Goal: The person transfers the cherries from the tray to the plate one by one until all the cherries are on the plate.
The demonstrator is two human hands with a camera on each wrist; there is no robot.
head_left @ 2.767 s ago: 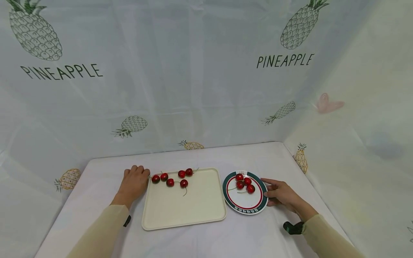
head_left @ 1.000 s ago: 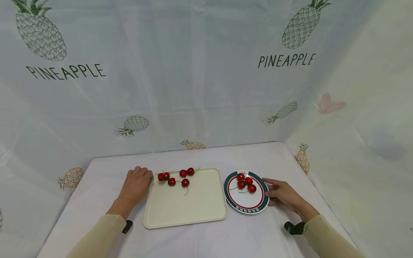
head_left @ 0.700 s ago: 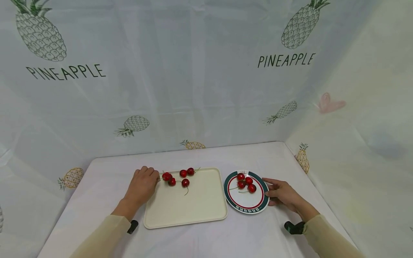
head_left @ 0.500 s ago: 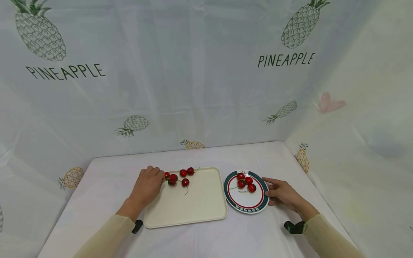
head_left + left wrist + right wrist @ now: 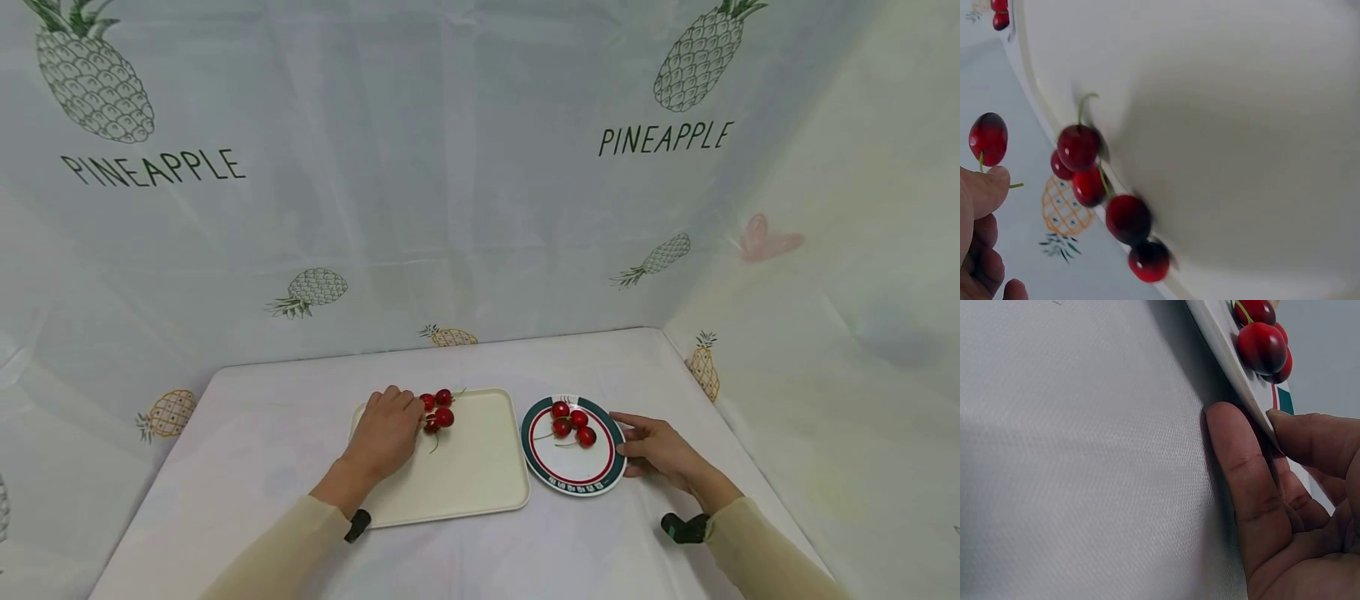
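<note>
My left hand (image 5: 386, 437) hovers above the cream tray (image 5: 465, 475) and pinches a red cherry (image 5: 988, 139) by its green stem. In the left wrist view this cherry hangs apart from the several cherries (image 5: 1079, 148) lying in the tray along its far side. Those are partly covered by the hand in the head view. My right hand (image 5: 658, 454) grips the right rim of a round plate (image 5: 551, 467) with a green band, thumb (image 5: 1316, 440) on top and another finger (image 5: 1238, 450) beside the underside. Several cherries (image 5: 586, 437) lie on the plate.
The plate stands right beside the tray's right edge. Both are on a table under a white cloth (image 5: 247, 433). A pineapple-print curtain (image 5: 450, 208) closes off the back and sides. Dark wrist cameras (image 5: 684, 528) sit at both wrists.
My left hand has picked up a cherry at the tray's far left corner and moved right with it over the tray. The right hand has stayed on the plate's rim.
</note>
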